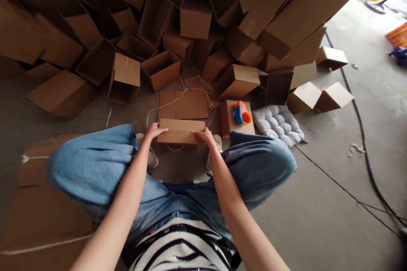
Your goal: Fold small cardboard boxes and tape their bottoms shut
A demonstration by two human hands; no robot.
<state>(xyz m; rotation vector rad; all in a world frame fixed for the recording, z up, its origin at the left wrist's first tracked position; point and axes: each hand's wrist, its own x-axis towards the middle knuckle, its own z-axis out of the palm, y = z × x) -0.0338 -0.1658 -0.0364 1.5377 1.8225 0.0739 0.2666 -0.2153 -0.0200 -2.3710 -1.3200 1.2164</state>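
Note:
I sit with my knees apart in blue jeans, looking down at the concrete floor. A folded flat cardboard box [180, 131] lies between my feet. My left hand [153, 130] grips its left end, fingers curled over the edge. My right hand [205, 136] presses on its right end, fingers closed on the cardboard. Just beyond it lies another flat cardboard sheet [183, 104] with white strapping around it.
A blue and orange tape dispenser [241, 113] rests on a small closed box [228, 120] to the right. A grey quilted cushion [278, 123] lies beside it. A tall heap of open cardboard boxes [197, 21] fills the back. Bundled flat cardboard [41, 203] lies at my left. Black cables [359, 123] cross the floor on the right.

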